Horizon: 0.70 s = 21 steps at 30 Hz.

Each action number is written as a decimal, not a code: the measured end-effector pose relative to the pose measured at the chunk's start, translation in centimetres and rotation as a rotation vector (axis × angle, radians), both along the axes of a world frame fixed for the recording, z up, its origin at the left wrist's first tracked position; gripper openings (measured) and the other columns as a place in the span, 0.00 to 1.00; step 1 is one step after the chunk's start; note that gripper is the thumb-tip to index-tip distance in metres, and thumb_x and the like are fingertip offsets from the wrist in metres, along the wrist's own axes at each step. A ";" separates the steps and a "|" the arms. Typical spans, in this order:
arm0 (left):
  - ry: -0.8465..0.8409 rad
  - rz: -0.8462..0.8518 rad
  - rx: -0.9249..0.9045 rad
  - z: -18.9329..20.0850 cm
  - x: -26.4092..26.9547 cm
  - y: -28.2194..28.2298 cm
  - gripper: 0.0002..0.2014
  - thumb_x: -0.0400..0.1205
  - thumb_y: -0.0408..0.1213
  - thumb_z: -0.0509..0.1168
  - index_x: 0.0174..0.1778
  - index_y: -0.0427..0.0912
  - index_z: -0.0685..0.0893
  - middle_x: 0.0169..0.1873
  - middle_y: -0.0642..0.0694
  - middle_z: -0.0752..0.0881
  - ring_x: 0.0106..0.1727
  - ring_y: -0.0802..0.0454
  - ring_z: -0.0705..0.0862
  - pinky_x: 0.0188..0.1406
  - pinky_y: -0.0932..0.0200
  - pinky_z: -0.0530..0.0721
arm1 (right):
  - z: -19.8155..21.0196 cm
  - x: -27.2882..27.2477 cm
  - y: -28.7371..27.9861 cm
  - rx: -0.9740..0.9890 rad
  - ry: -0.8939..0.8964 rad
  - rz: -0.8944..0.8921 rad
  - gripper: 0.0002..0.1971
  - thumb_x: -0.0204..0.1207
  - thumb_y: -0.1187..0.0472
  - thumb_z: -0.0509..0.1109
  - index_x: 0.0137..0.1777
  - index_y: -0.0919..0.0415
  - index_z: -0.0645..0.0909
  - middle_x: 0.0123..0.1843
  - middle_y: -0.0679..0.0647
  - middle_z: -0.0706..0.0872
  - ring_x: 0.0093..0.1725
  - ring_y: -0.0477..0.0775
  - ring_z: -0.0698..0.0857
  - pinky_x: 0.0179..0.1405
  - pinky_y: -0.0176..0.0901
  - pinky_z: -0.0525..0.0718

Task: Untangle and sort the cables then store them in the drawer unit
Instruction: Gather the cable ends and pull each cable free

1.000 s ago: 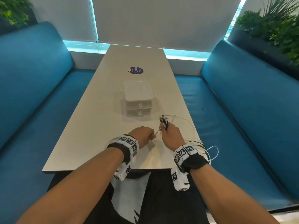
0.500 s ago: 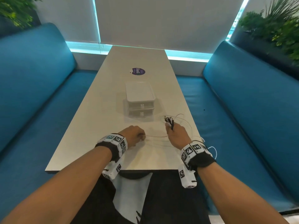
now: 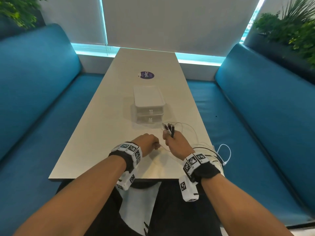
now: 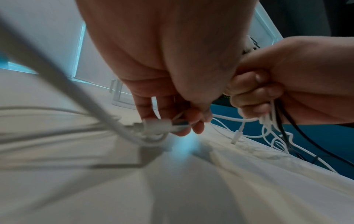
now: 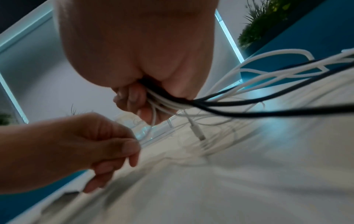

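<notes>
My right hand (image 3: 172, 142) grips a bundle of white and black cables (image 5: 172, 103); their plug ends (image 3: 168, 127) stick up above the fist. The loose lengths (image 3: 213, 150) trail to the right over the table's edge. My left hand (image 3: 148, 142), just left of the right one, pinches a thin white cable (image 4: 176, 121) between thumb and fingers near the tabletop. A white plug (image 4: 236, 136) dangles between the hands. The clear two-drawer unit (image 3: 148, 106) stands in the middle of the table, both drawers closed.
The long beige table (image 3: 102, 133) runs away from me between two blue benches (image 3: 42, 99). A round purple sticker (image 3: 145, 75) lies beyond the drawer unit. Plants (image 3: 289, 28) stand behind the benches at both back corners.
Half a second ago my left hand was pulled out to the left along a white cable; it has come back close beside the right hand, which still grips the bundle.
</notes>
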<state>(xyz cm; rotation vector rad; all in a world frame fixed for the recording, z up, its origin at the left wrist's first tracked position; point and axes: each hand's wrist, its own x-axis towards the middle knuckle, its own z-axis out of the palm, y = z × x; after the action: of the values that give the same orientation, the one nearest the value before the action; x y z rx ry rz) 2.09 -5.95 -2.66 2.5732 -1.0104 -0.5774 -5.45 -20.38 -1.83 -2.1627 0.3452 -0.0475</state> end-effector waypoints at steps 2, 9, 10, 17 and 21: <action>-0.018 -0.038 0.039 0.2 0.5 0.7 0.12 0.88 0.43 0.61 0.46 0.41 0.86 0.43 0.42 0.87 0.45 0.43 0.84 0.45 0.55 0.76 | -0.3 -0.1 -0.6 -0.189 0.053 0.074 0.14 0.87 0.52 0.58 0.44 0.54 0.80 0.36 0.51 0.84 0.36 0.52 0.82 0.42 0.47 0.78; -0.116 -0.054 0.097 1.2 2.1 3.0 0.13 0.89 0.41 0.57 0.49 0.41 0.86 0.44 0.44 0.87 0.47 0.43 0.83 0.51 0.52 0.80 | -0.6 -0.5 -1.2 -0.451 0.173 -0.012 0.12 0.85 0.57 0.58 0.61 0.61 0.79 0.53 0.63 0.87 0.50 0.65 0.86 0.51 0.55 0.84; -0.126 -0.062 0.089 1.1 1.9 2.5 0.13 0.89 0.42 0.57 0.48 0.41 0.85 0.45 0.44 0.87 0.48 0.42 0.84 0.52 0.51 0.80 | -0.5 -0.2 -0.7 -0.417 0.141 -0.023 0.11 0.85 0.59 0.58 0.60 0.60 0.80 0.53 0.62 0.87 0.51 0.65 0.86 0.52 0.54 0.84; -0.156 -0.051 0.116 0.7 0.0 -0.7 0.08 0.84 0.34 0.59 0.42 0.49 0.81 0.45 0.42 0.88 0.46 0.41 0.86 0.52 0.45 0.86 | -0.8 0.0 1.7 -0.247 0.000 -0.019 0.14 0.88 0.55 0.57 0.59 0.59 0.81 0.51 0.60 0.89 0.52 0.62 0.87 0.54 0.54 0.84; -0.129 -0.022 0.029 0.2 0.2 -0.4 0.09 0.86 0.36 0.58 0.49 0.44 0.85 0.47 0.41 0.89 0.48 0.41 0.86 0.53 0.45 0.84 | -0.8 -0.3 1.4 -0.204 0.061 0.053 0.14 0.88 0.56 0.57 0.57 0.60 0.84 0.53 0.59 0.89 0.52 0.60 0.86 0.50 0.47 0.79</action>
<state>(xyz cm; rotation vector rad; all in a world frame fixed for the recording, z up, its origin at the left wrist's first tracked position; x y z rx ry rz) 2.31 -6.33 -2.45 2.6567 -1.0802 -0.4387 -5.79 -18.95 -2.63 -2.3783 0.3300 0.0132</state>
